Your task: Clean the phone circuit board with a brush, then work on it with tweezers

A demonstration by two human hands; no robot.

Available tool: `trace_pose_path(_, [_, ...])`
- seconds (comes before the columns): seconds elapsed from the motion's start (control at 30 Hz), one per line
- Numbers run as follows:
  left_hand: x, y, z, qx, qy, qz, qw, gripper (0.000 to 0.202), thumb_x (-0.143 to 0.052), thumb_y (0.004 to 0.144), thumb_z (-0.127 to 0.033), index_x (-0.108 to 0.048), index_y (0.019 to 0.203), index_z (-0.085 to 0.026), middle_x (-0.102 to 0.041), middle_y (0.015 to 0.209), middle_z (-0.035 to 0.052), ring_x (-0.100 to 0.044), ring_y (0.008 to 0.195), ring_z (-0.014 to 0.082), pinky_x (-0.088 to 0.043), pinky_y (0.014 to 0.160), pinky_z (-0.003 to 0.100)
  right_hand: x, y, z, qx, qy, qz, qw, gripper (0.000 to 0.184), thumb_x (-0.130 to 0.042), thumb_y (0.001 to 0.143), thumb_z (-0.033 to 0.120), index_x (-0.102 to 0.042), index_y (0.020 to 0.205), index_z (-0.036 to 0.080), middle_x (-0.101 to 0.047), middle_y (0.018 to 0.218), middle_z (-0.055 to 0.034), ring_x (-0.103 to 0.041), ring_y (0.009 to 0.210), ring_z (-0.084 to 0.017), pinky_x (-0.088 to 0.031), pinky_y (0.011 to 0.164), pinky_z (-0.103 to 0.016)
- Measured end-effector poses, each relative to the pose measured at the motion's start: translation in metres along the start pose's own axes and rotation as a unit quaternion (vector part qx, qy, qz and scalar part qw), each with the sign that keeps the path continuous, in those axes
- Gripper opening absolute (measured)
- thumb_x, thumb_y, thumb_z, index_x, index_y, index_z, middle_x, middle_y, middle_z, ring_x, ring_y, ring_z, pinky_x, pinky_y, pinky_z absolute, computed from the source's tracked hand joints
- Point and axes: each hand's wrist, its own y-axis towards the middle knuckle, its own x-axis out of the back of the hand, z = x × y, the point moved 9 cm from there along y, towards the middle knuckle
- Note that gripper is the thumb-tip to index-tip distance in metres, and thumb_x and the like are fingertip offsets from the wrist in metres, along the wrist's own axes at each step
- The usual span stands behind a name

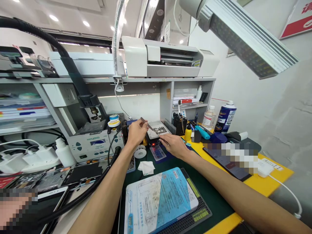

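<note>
My left hand (136, 131) is pinched on a thin metal tool, tweezers by the look (148, 125), whose tip reaches toward a small circuit board on a white holder (159, 129). My right hand (174, 145) lies just right of it, fingers closed on a second thin metal tool (162, 140) pointing at the same holder. Both forearms stretch forward over the green mat (214, 198).
A blue and white flat package (158, 198) lies on the mat near me. A rework station (94, 144), a tape roll (140, 152), a folded tissue (146, 167), a spray can (224, 116), bottles, a dark phone (227, 162) and a power strip (26, 159) surround the hands.
</note>
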Motion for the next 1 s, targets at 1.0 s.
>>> trace_pose_path(1.0, [0.008,0.002,-0.004,-0.007,0.081,-0.032,0.996,0.026,-0.061,0.095,-0.038,-0.065,0.105,-0.014,-0.068,0.106,0.0068,-0.066,0.096,0.0191,-0.056,0.087,0.041,0.054,0.055,-0.045,-0.143,0.029,-0.080,0.986,0.024,-0.062,0.091,0.028,-0.082,0.100,0.017,-0.080,0.096,-0.0083,-0.076,0.085,-0.026,-0.059,0.079,-0.032])
